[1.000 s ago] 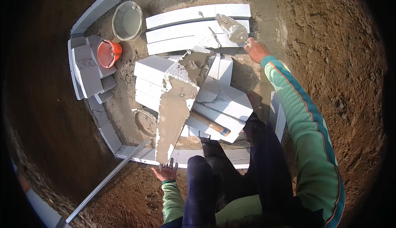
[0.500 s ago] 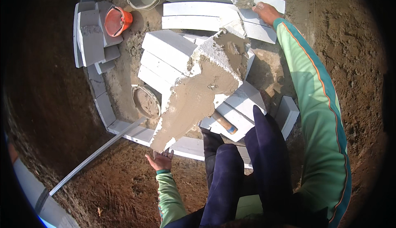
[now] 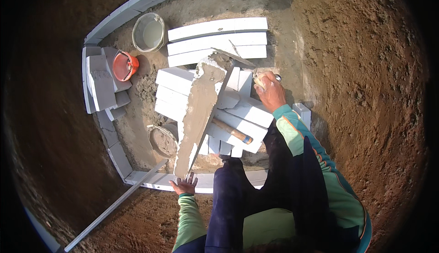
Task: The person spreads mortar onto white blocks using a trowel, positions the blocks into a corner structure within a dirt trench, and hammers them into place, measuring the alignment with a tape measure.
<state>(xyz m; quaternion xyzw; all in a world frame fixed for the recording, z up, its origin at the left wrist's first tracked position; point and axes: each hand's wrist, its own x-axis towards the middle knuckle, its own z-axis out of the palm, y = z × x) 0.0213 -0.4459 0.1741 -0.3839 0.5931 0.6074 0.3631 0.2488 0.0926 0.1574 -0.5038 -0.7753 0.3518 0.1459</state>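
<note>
Mortar-coated, one long white block [image 3: 196,111] slants over a pile of white blocks [image 3: 173,81] too overlapped to count, its long axis running away from me, leaning right. Beyond, I count three white slab rows [image 3: 201,43]; leftward, one pale grey bucket [image 3: 138,33], one mortar-filled bucket [image 3: 149,138], one orange bucket [image 3: 134,64]. My left hand [image 3: 184,186], nearer, spreads palm-up at its near end, gripping nothing; whether it bears weight, I can't tell. My right hand [image 3: 272,93], right of the far end, curls around one mortar-smeared trowel [image 3: 235,57].
</note>
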